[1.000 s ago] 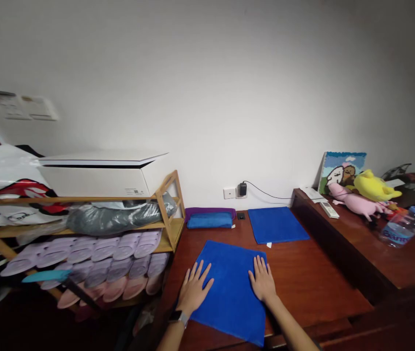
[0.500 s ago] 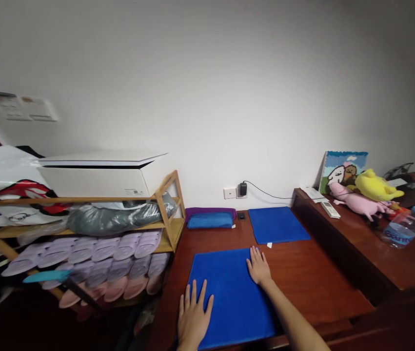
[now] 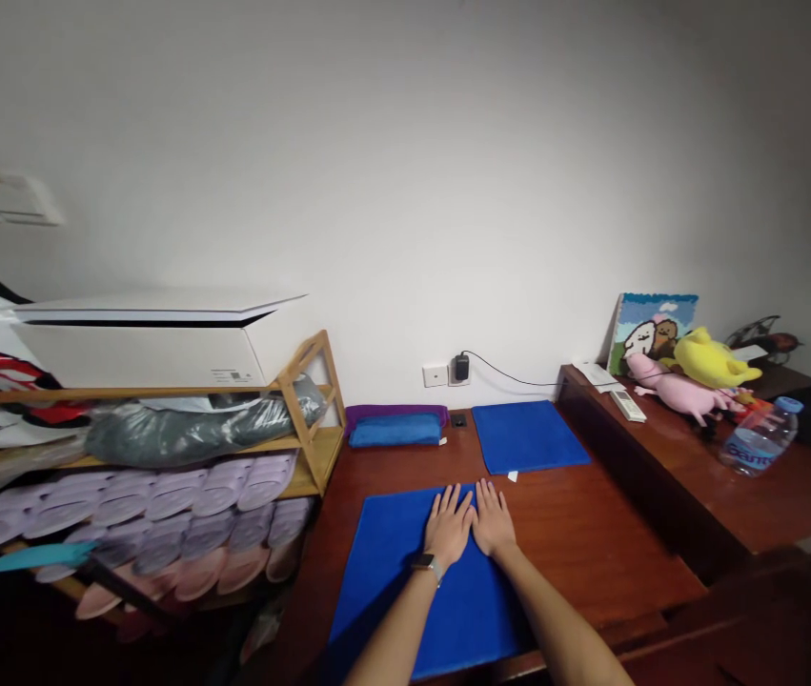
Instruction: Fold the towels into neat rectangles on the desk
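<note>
A blue cloth (image 3: 391, 534) lies spread flat on the brown wooden table (image 3: 577, 534). On its upper right part rests my left hand (image 3: 449, 526), palm down with the fingers apart and a watch on the wrist. Beside it, thumbs nearly touching, my right hand (image 3: 495, 519) lies flat at the cloth's upper right corner, fingers stretched out. Neither hand holds anything. Behind them is a second flat blue cloth (image 3: 530, 436) with a small white tag. Folded blue cloth (image 3: 396, 431) and purple cloth (image 3: 354, 416) sit at the back left of the table.
On the left, a wooden rack (image 3: 312, 448) holds slippers (image 3: 183, 495) and a white box (image 3: 148, 353). A black plug (image 3: 461, 366) sits in the wall. The right-hand surface bears a remote (image 3: 627, 406), plush toys (image 3: 712, 360), a picture (image 3: 652, 333) and a bottle (image 3: 762, 438).
My left hand has moved up and right across the cloth to beside my right hand. The view has shifted slightly to the right.
</note>
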Motion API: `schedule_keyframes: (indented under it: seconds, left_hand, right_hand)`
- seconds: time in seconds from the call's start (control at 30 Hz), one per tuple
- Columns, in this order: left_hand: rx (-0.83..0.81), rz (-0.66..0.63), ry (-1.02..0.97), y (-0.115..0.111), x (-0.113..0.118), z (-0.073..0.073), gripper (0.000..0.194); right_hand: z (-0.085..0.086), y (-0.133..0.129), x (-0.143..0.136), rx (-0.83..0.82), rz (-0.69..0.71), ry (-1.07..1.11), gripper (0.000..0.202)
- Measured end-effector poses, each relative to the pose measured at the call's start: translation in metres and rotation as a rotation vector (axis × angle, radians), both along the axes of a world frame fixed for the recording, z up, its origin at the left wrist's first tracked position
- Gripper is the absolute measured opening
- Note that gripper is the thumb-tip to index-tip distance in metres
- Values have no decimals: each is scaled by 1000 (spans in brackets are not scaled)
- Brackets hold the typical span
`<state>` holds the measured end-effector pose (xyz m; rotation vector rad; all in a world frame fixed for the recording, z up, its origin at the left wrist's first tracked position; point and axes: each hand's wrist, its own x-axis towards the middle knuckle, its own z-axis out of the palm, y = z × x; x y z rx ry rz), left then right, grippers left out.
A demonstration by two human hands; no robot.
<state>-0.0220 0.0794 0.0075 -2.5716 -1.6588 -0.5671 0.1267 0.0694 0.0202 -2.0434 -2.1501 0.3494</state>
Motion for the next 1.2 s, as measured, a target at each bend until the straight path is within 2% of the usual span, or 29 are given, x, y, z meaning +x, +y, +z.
schedule_keyframes:
  seconds: [0.03, 0.1, 0.3, 0.37, 0.43, 0.67, 0.83, 0.93, 1.03, 1.13, 1.2]
  left_hand:
    - [-11, 10, 1, 4, 0, -5, 53]
    - [-17, 59, 0, 8, -21, -14, 54]
    - [-58, 335, 49, 9, -155, -35, 61]
    - [-62, 361, 61, 7, -183, -37, 62]
    - [-58, 354, 61, 6, -194, -37, 63]
    - [-29, 358, 46, 3, -184, -37, 63]
    - [6, 377, 50, 1, -192, -41, 63]
    - [41, 362, 46, 3, -186, -35, 64]
    - [49, 296, 41, 8, -147, -21, 62]
    - [8, 144, 25, 13, -79, -12, 60]
    - [-20, 68, 22, 13, -38, -12, 58]
  right_hand:
    - [-1, 0, 0, 2, 0, -8, 70]
    - [-3, 1, 0, 9, -9, -24, 70]
    - [-8, 4, 0, 7, -19, -24, 70]
    - [-8, 5, 1, -3, -21, -29, 70]
    - [-8, 7, 1, -23, -25, -42, 70]
    - [-5, 10, 1, 5, 13, -49, 71]
    - [-8, 12, 2, 6, 24, -39, 72]
    - [-13, 14, 3, 41, 21, -9, 73]
    - [-16, 16, 3, 46, 19, 6, 74]
    - [-14, 16, 2, 33, 13, 0, 74]
    - [-11, 16, 2, 19, 13, -12, 73]
